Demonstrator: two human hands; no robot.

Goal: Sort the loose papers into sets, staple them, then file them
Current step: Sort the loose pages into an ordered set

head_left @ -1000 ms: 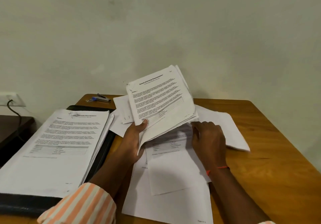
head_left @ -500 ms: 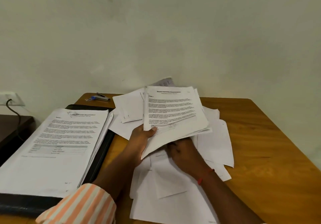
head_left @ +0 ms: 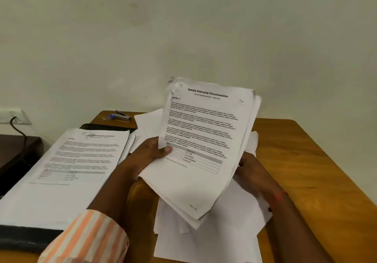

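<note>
Left of the grip, a printed stack (head_left: 67, 170) rests on a black folder (head_left: 24, 240). Beyond it a stapler (head_left: 122, 116) sits at the far edge of the wooden table (head_left: 306, 170). The left hand (head_left: 149, 156) pinches a sheaf of papers (head_left: 204, 150) at its left edge, thumb on the front page. The sheaf tilts above loose sheets (head_left: 214, 242). It is headed "Sample Internship Documentation" and its top corners are crumpled. The right hand (head_left: 253, 173) meets its right edge with fingers hidden, so its hold cannot be told.
</note>
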